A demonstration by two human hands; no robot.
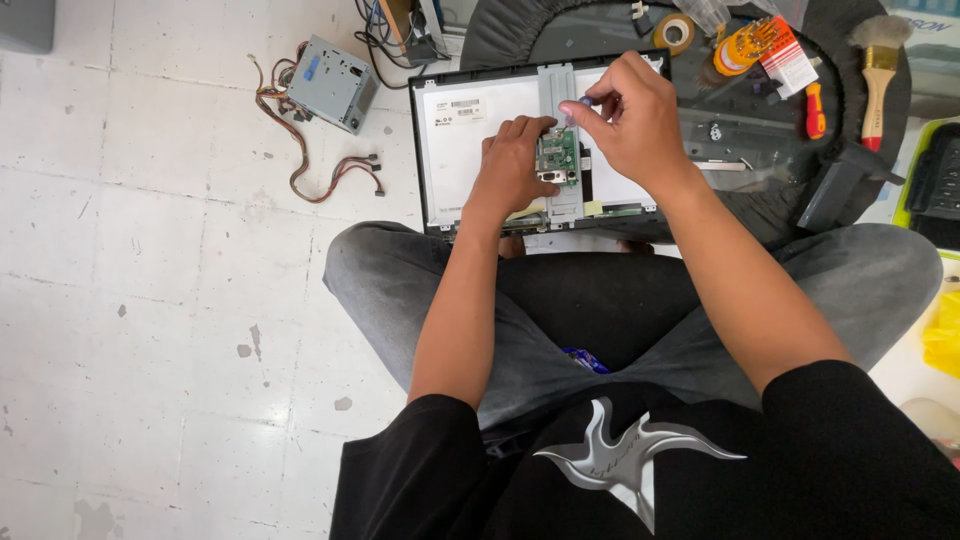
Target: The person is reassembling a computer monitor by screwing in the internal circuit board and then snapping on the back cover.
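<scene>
Pinching a small blue-tipped tool [583,102] between closed fingers [600,110], your right hand [635,120] works above the green circuit board [557,157]. Your left hand [512,165] rests curled beside the board, fingers bent against its left edge, grasping nothing visible. The board sits on a metal bracket [556,85] at the middle of the upturned display panel [470,130]. Judge the board light, stiff and fragile: hold it by its edges. The panel lies against your knees over a white tiled floor [150,300]; a grey drive unit [332,82], a paintbrush [878,75] and a tape roll [676,32] lie nearby.
</scene>
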